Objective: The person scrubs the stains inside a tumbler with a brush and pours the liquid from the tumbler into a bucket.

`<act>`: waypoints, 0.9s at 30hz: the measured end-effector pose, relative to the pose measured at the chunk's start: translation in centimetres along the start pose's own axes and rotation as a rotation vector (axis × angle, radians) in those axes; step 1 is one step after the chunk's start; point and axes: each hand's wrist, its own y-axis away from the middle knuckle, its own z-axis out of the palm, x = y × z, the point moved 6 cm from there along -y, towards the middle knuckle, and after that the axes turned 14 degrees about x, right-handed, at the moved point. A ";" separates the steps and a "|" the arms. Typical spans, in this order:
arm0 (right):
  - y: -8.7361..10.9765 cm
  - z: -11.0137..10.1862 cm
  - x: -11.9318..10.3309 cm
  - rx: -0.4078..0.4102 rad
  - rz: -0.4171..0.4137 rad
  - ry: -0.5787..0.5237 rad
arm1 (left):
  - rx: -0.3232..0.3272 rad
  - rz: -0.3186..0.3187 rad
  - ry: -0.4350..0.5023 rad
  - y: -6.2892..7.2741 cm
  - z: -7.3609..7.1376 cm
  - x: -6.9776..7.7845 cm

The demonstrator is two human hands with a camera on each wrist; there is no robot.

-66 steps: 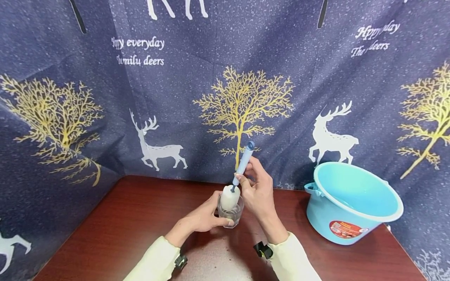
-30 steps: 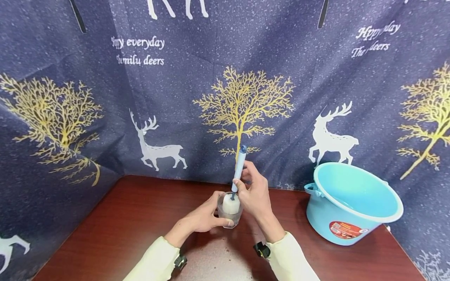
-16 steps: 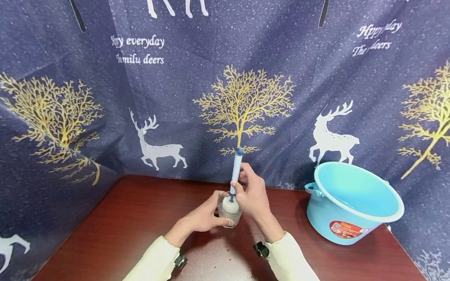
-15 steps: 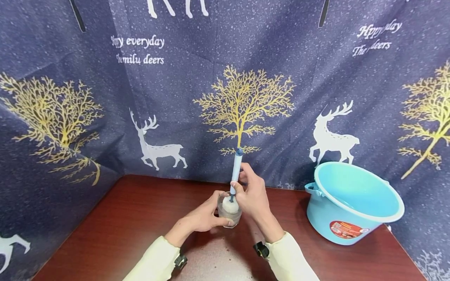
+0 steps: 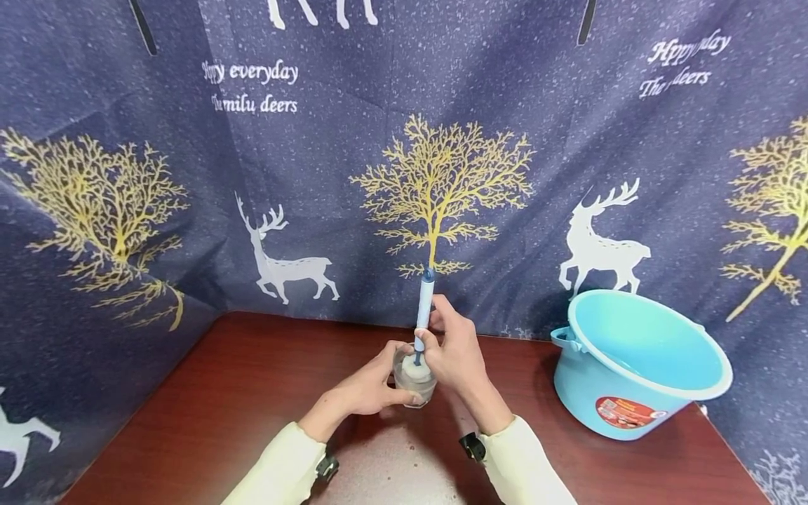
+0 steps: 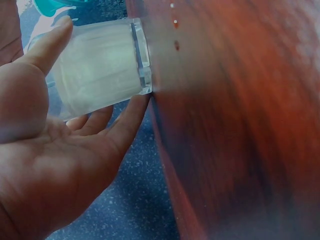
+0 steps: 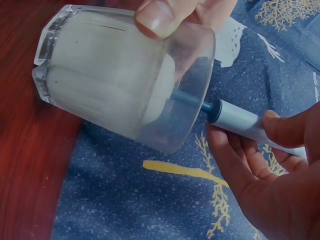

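Observation:
A clear glass (image 5: 426, 393) stands at the middle of the table, held at its side by my left hand (image 5: 369, 387). The left wrist view shows the thumb and fingers on opposite sides of the glass (image 6: 100, 65). My right hand (image 5: 456, 354) pinches the pale blue handle (image 5: 424, 305) of a sponge cup brush, just above the glass. In the right wrist view, the white sponge head (image 7: 162, 87) sits inside the glass, filling most of its lower part. A dark blue neck (image 7: 192, 100) joins it to the handle. The handle is nearly upright, leaning slightly right.
A light blue bucket (image 5: 583, 389) with a red label stands at the right of the brown table (image 5: 252, 393). A dark blue cloth (image 5: 353, 294) printed with deer and trees hangs behind. Small wet drops (image 6: 176, 45) dot the table near the glass.
My right hand has moved down and slightly left, pushing the sponge deeper into the glass. The brush handle now leans less to the right. My left hand keeps its hold on the glass.

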 end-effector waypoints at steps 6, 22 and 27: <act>0.0 -0.1 0.2 -0.004 -0.015 0.004 | 0.005 0.012 -0.007 0.0 0.0 -0.1; -0.1 -0.1 -0.4 -0.003 0.012 -0.037 | -0.012 0.017 0.012 -0.1 0.0 -0.2; -0.2 -0.3 -0.6 -0.003 0.033 -0.062 | -0.020 0.014 0.031 -0.2 0.2 -0.2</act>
